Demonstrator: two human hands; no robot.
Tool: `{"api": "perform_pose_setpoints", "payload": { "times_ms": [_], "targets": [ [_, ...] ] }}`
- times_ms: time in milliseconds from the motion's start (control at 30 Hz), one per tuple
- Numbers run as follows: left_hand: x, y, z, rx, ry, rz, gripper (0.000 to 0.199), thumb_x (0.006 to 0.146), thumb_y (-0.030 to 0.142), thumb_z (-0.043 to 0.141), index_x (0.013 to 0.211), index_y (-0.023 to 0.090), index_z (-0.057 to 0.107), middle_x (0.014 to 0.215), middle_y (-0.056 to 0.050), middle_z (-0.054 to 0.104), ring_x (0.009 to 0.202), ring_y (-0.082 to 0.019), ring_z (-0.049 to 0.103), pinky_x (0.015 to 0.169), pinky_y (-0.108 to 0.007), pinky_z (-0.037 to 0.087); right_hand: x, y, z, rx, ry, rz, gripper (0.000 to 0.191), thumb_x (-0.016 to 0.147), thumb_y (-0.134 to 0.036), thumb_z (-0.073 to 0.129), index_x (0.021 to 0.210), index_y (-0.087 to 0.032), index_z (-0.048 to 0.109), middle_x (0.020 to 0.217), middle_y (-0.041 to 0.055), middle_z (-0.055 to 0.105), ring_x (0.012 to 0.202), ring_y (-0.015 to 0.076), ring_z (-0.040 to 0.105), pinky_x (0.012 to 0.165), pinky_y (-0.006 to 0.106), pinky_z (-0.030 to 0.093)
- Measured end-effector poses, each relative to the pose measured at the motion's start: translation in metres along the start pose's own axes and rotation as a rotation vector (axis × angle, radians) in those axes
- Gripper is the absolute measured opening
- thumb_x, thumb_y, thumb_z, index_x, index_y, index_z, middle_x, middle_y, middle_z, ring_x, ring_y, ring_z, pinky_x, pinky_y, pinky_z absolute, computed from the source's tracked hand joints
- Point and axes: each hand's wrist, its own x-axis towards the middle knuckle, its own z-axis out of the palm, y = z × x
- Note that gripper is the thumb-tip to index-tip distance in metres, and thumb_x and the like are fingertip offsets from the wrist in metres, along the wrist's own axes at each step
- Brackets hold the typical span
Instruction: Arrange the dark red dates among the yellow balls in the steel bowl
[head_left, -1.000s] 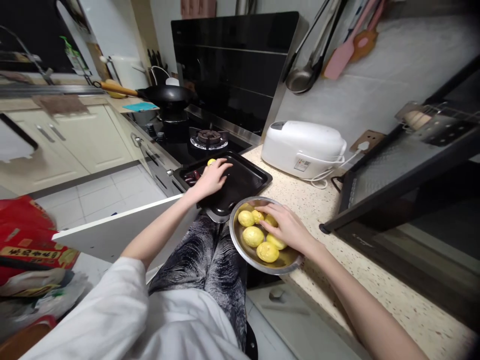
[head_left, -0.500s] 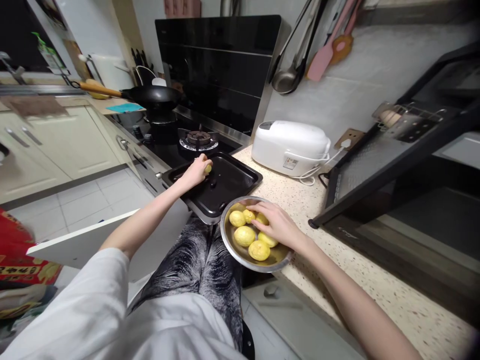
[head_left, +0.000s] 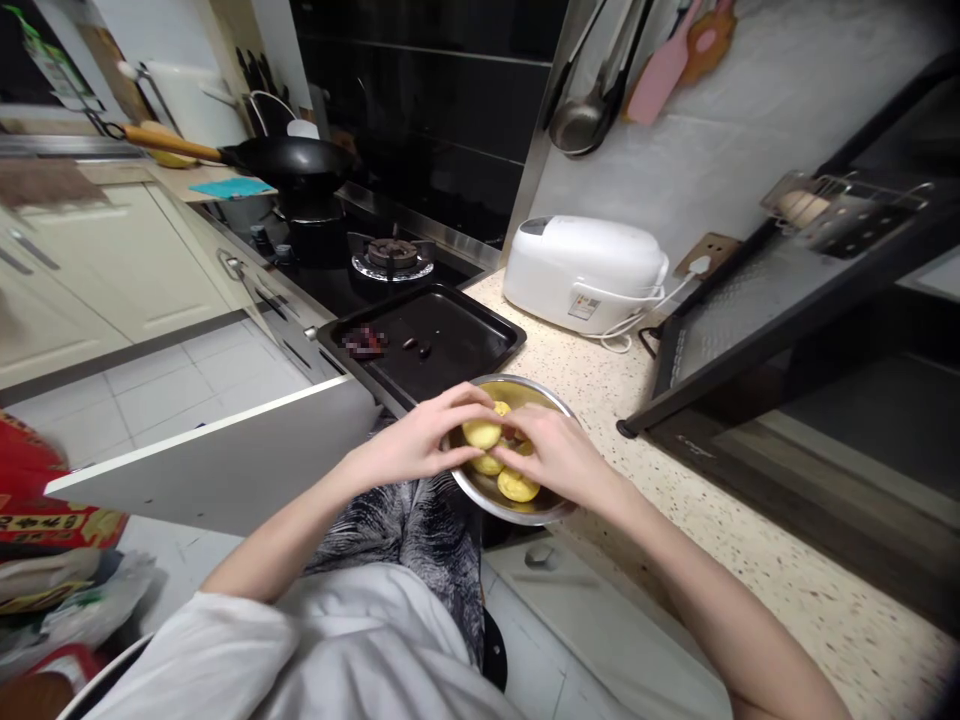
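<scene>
A steel bowl (head_left: 551,390) at the counter's front edge holds several yellow, roundish lumps that look like peeled potatoes. My left hand (head_left: 431,430) reaches over the bowl's left rim, its thumb and fingers closed around one yellow potato (head_left: 482,433). From the right, my right hand (head_left: 559,450) curls over the bowl with thumb and fingertips beside that potato. Something small and brownish shows between those right fingers, too hidden to name. Another potato (head_left: 517,486) lies below in the bowl. Behind the bowl sits a black baking tray (head_left: 465,335), with small dark pieces (head_left: 417,347) and a blurred dark-red pile (head_left: 365,341).
A white appliance (head_left: 585,270) with a plugged-in cord stands by the wall. The black oven (head_left: 750,430) is at right. Behind the tray is a gas burner (head_left: 393,255), with a wok (head_left: 289,158) farther left. An open cabinet door (head_left: 225,460) juts out at lower left.
My left hand has moved from the tray back to the bowl and now grips a potato beside my right hand. The dark-red pile on the tray has come into view.
</scene>
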Motion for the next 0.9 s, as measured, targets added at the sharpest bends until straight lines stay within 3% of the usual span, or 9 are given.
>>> {"api": "perform_pose_setpoints", "payload": {
  "times_ms": [133, 233, 500, 667, 900],
  "targets": [
    [-0.011, -0.001, 0.009, -0.022, 0.044, -0.041, 0.035, 0.099, 0.026, 0.063, 0.134, 0.026, 0.064, 0.138, -0.013, 0.059, 0.131, -0.027, 0.059, 0.114, -0.043, 0.051, -0.002, -0.009, 0.01, -0.132, -0.004, 0.027, 0.041, 0.09, -0.055, 0.074, 0.11, -0.018, 0.073, 0.096, 0.012, 0.076, 0.092, 0.0308, 0.071, 0.079, 0.041, 0.052],
    [-0.017, 0.0, 0.013, -0.051, 0.067, -0.046, 0.031, 0.098, 0.023, 0.062, 0.128, 0.024, 0.067, 0.14, -0.013, 0.06, 0.131, -0.027, 0.06, 0.114, -0.042, 0.051, -0.001, -0.013, 0.018, -0.155, 0.008, 0.049, 0.041, 0.088, -0.056, 0.076, 0.103, -0.018, 0.073, 0.097, 0.0128, 0.077, 0.094, 0.0325, 0.071, 0.08, 0.042, 0.053],
    [-0.02, -0.001, 0.02, -0.053, 0.068, -0.029, 0.034, 0.093, 0.015, 0.058, 0.125, 0.023, 0.066, 0.143, -0.01, 0.063, 0.137, -0.027, 0.057, 0.12, -0.044, 0.046, 0.001, -0.008, 0.013, 0.005, -0.028, 0.072, 0.034, 0.084, -0.039, 0.077, 0.11, -0.017, 0.073, 0.102, 0.0113, 0.077, 0.095, 0.0305, 0.071, 0.079, 0.039, 0.051],
    [-0.019, -0.001, 0.022, 0.028, 0.07, -0.077, 0.047, 0.089, 0.013, 0.056, 0.135, 0.024, 0.061, 0.139, -0.009, 0.067, 0.132, -0.028, 0.061, 0.117, -0.046, 0.048, 0.003, 0.004, 0.005, 0.127, -0.041, 0.014, 0.037, 0.078, -0.032, 0.081, 0.111, -0.02, 0.074, 0.099, 0.0084, 0.077, 0.093, 0.0276, 0.069, 0.08, 0.037, 0.051],
    [-0.019, -0.004, 0.024, 0.173, 0.043, -0.125, 0.059, 0.088, 0.015, 0.054, 0.147, 0.026, 0.052, 0.149, -0.009, 0.061, 0.135, -0.027, 0.059, 0.119, -0.048, 0.044, 0.002, 0.015, 0.001, 0.237, -0.053, -0.012, 0.039, 0.073, -0.025, 0.08, 0.112, -0.023, 0.074, 0.105, 0.0067, 0.076, 0.094, 0.0263, 0.069, 0.084, 0.038, 0.052]
  ]
}}
